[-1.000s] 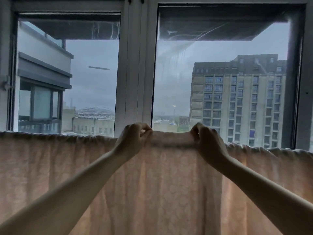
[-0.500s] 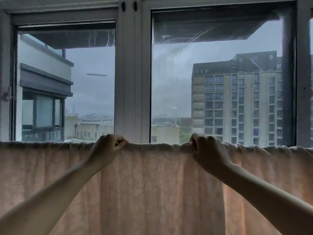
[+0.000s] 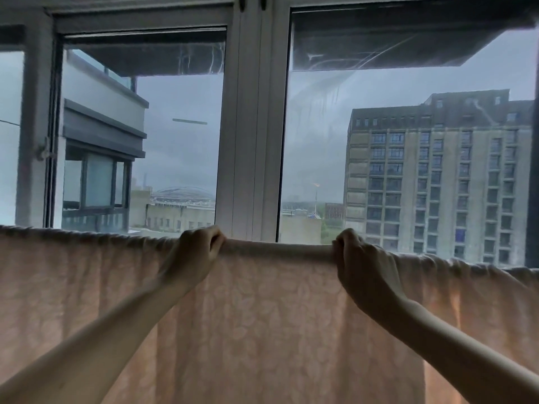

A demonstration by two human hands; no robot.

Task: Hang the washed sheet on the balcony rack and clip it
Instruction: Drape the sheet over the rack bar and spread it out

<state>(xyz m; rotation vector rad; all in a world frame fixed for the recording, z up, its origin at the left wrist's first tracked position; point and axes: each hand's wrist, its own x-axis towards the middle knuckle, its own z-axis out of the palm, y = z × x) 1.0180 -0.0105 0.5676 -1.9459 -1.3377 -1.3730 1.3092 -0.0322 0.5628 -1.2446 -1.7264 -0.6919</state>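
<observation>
Sheet (image 3: 277, 330) is draped over a rail, presumably hidden beneath. Top fold is pinched by left hand (image 3: 195, 252) and right hand (image 3: 361, 263), stretched flat between both grips.

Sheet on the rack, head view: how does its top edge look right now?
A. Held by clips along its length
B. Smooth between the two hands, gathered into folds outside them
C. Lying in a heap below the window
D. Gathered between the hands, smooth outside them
B. The sheet runs flat and taut from the left hand to the right hand, each with a grip on its top edge, and bunches beyond both; no clips show.
</observation>
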